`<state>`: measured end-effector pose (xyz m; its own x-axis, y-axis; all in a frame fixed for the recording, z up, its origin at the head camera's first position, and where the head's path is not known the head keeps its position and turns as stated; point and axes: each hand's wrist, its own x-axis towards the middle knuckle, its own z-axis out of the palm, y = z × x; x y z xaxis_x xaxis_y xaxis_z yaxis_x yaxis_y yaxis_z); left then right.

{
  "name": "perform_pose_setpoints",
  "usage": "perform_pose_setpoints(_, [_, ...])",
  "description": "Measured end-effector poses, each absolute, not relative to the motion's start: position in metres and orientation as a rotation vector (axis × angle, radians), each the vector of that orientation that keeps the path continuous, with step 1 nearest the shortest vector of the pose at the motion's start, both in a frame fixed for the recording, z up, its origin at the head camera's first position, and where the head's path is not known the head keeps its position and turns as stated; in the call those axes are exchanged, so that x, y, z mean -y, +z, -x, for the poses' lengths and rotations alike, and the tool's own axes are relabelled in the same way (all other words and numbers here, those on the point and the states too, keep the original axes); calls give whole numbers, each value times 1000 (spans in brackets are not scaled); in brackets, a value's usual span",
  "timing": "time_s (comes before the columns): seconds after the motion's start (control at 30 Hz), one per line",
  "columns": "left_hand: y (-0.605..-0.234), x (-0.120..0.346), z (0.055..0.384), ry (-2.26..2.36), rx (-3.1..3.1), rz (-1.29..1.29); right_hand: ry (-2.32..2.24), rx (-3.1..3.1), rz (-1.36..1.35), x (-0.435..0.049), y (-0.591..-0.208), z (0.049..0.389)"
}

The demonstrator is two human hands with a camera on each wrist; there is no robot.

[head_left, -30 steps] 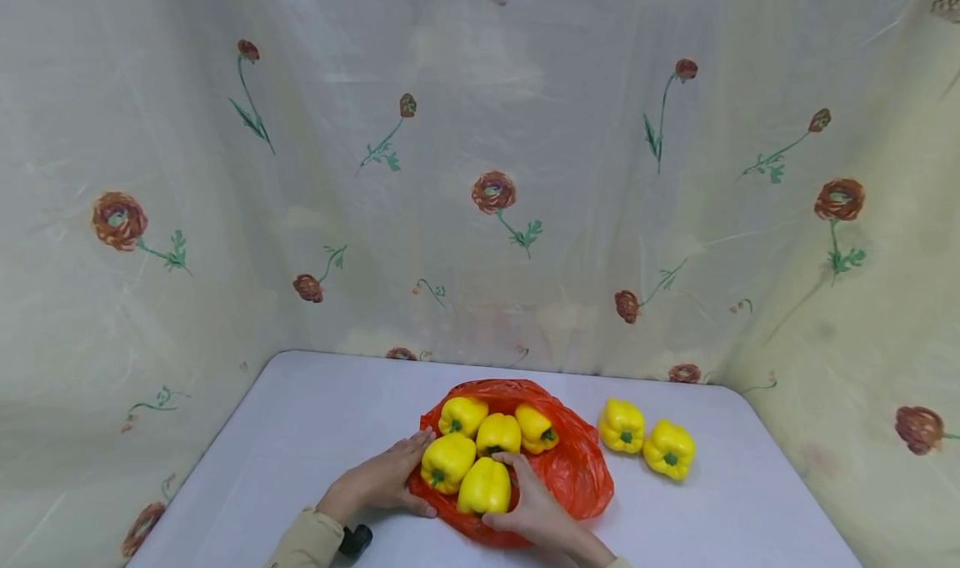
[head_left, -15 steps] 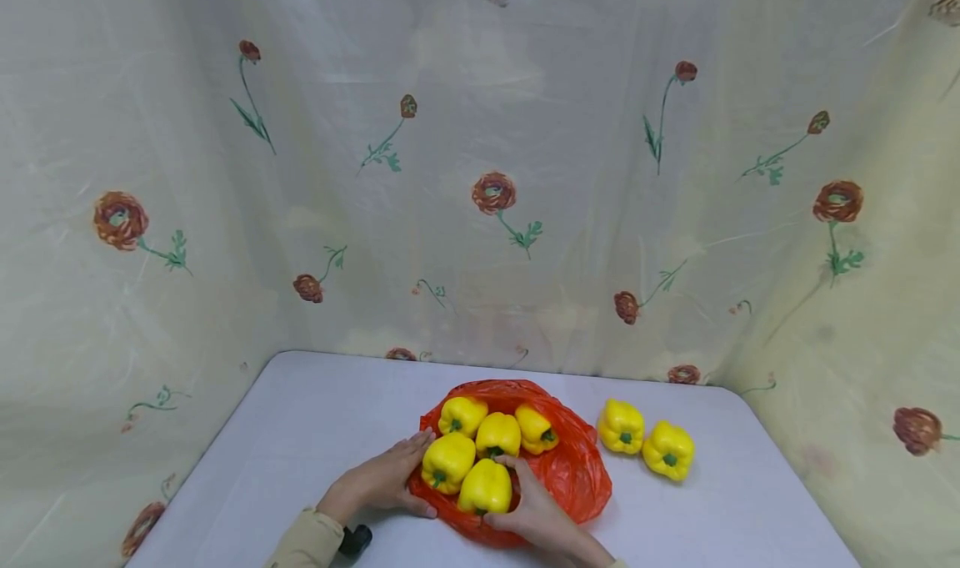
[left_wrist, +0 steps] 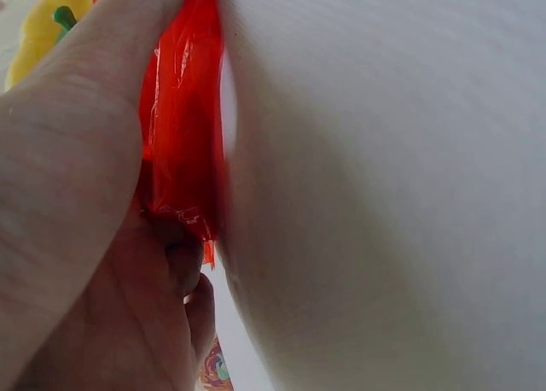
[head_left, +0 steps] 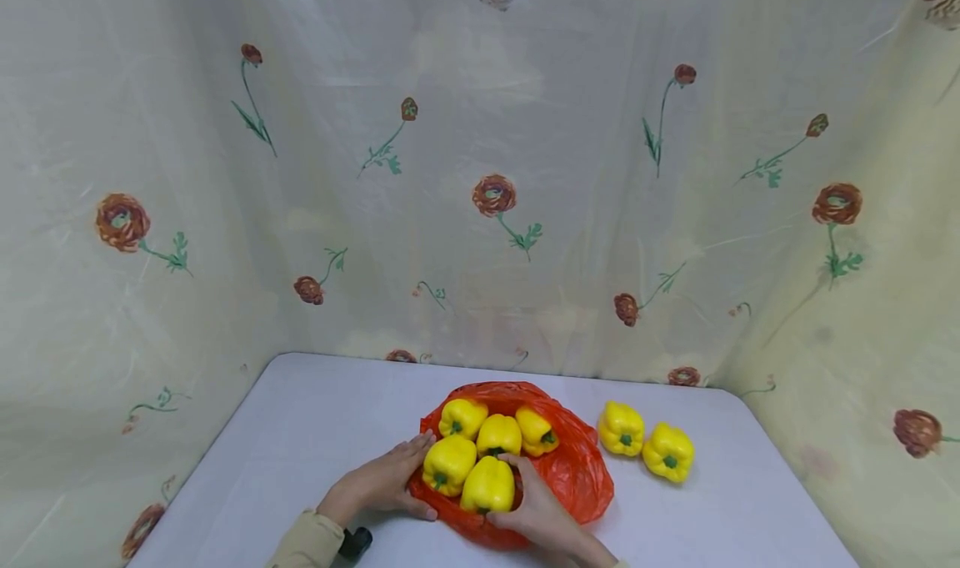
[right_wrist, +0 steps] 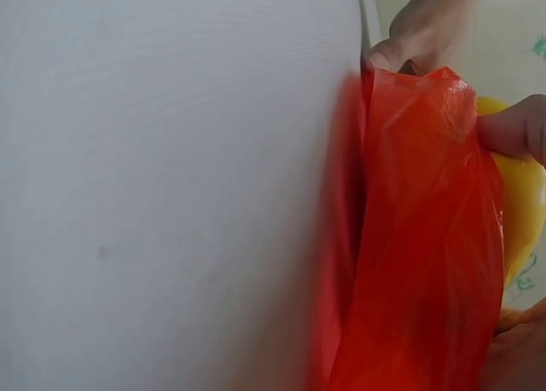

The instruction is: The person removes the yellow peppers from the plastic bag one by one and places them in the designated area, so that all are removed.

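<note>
A red plastic bag (head_left: 573, 480) lies with its mouth spread wide and several yellow bell peppers in it. My right hand (head_left: 542, 510) grips the front pepper (head_left: 487, 485) between thumb and fingers, inside the bag's near rim. Against the bag's left side, my left hand (head_left: 386, 476) holds the plastic, thumb toward the front and fingers along the side. Beside that hand sits another pepper (head_left: 449, 464). In the left wrist view, red plastic (left_wrist: 183, 118) shows between thumb and fingers. From the right wrist, the bag's wall (right_wrist: 418, 237) covers much of the held pepper (right_wrist: 522, 203).
Two more yellow bell peppers, one (head_left: 622, 428) touching or close by the other (head_left: 669, 452), sit on the white table (head_left: 720, 518) right of the bag. A flower-printed curtain (head_left: 570, 243) encloses the back and sides. A dark strap piece (head_left: 356, 543) shows at the left wrist.
My right hand and the front pepper have shifted slightly to the right. The left hand stays in place on the bag, and the two peppers outside have not moved.
</note>
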<state>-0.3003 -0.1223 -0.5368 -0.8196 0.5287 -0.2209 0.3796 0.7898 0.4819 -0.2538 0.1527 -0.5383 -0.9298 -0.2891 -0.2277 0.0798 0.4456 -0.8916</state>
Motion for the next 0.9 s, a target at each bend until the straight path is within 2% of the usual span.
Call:
perform_pose_setpoints(0.4, [-538,122,300,595,-2648,-692,-1536,-2363,95,-149,-532,252])
perform_pose_setpoints(0.9, [-537,123,300,614,-2630,-684,-1475,-2571,210,-149,-525,255])
